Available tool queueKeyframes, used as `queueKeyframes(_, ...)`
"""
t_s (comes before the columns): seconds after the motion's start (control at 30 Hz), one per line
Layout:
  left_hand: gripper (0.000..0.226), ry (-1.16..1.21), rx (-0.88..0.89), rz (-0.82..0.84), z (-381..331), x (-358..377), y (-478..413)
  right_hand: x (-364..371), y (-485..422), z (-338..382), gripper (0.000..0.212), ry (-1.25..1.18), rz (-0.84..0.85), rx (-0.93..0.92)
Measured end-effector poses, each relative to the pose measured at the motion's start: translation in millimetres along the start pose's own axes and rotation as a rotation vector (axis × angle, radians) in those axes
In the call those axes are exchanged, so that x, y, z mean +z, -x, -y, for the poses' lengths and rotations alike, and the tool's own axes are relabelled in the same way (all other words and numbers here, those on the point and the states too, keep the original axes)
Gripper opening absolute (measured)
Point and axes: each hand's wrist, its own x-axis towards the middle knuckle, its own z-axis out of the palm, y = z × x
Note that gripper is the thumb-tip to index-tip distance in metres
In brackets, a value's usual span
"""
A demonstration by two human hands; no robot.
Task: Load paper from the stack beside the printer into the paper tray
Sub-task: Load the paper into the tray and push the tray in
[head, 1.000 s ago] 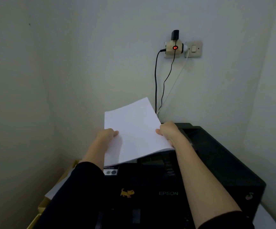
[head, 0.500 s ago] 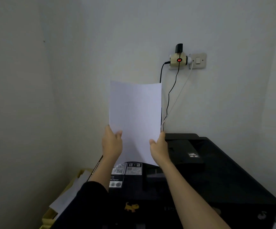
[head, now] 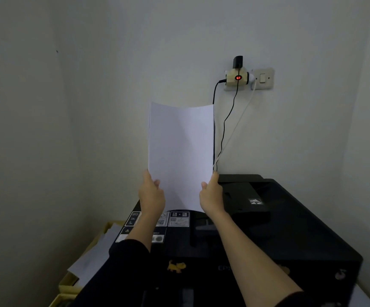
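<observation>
I hold a thin bundle of white paper [head: 180,151] upright above the rear of the black printer [head: 290,235]. My left hand [head: 151,194] grips its lower left edge and my right hand [head: 211,196] grips its lower right edge. The paper's bottom edge hangs just over the rear feed slot [head: 201,227], behind the label stickers. More white sheets [head: 95,255] lie in a yellow tray to the left of the printer.
A wall socket [head: 237,77] with a red-lit adapter sits above the printer; black and white cables [head: 226,129] drop down behind the paper. A light switch [head: 263,78] is beside the socket. Walls close in on the left and right.
The paper went from lying slanted over the printer to standing upright. Both hands shifted to its lower side edges, and it has since sunk slightly toward the rear slot.
</observation>
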Motion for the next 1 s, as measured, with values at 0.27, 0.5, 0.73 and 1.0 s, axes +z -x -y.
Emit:
queueKeyframes(0.27, 0.030, -0.011, 0.051, -0.042, -29, -21, 33, -39, 31, 13, 0.035, -0.044, -0.151, -0.027)
queueKeyframes(0.5, 0.021, 0.070, -0.111, 0.031, -47, -47, 86, -100, 95, 25, 0.024, -0.059, -0.209, 0.053)
queueKeyframes(0.73, 0.025, 0.196, -0.280, 0.145, -3, -65, 208, -135, 214, -33, 0.024, -0.072, -0.221, 0.242)
queueKeyframes(1.0, 0.031, 0.260, -0.420, 0.280, 77, -80, 355, -152, 360, -128, 0.035, -0.151, -0.264, 0.441)
